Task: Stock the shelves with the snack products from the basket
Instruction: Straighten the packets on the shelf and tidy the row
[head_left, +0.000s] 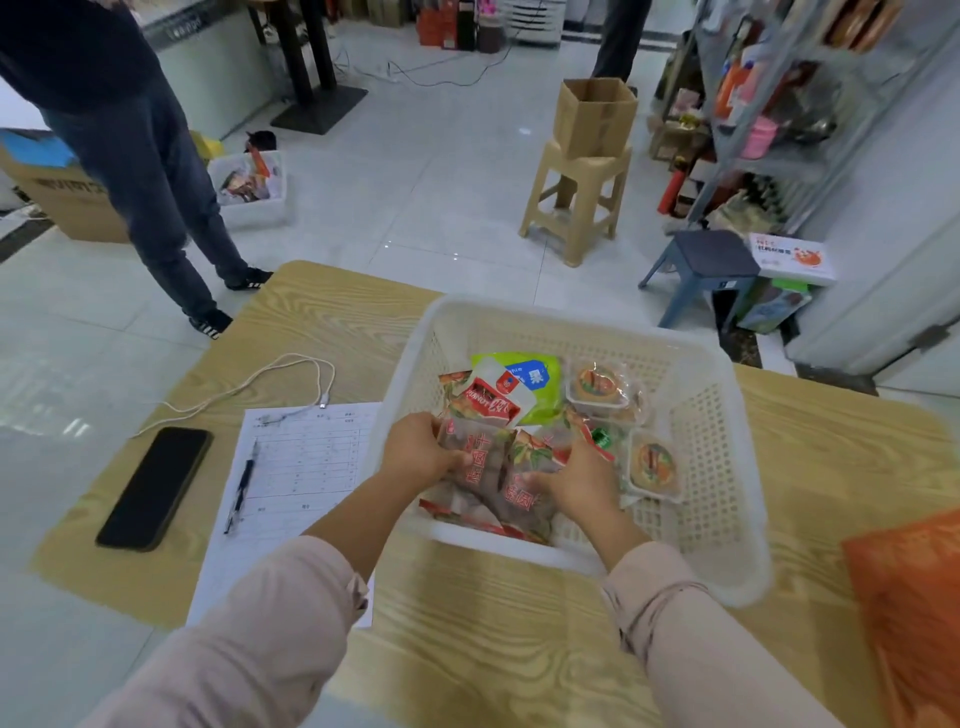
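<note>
On my worktop (467, 649), a black phone (156, 488) lies off to my left, with a white cable (249, 384) looped on the wood beyond it. Just beside the phone is a printed form (296, 483), and a pen (241, 486) rests along its left edge. Something orange (914, 613) covers the near right corner. Ahead of me on the tiled floor (415, 182), a beige stool (576, 202) carries an open cardboard box (595, 117), and a grey-blue stool (701, 265) stands to its right. At far left a person in dark trousers (156, 197) stands between a white bin (254, 192) and a big carton (67, 202).
</note>
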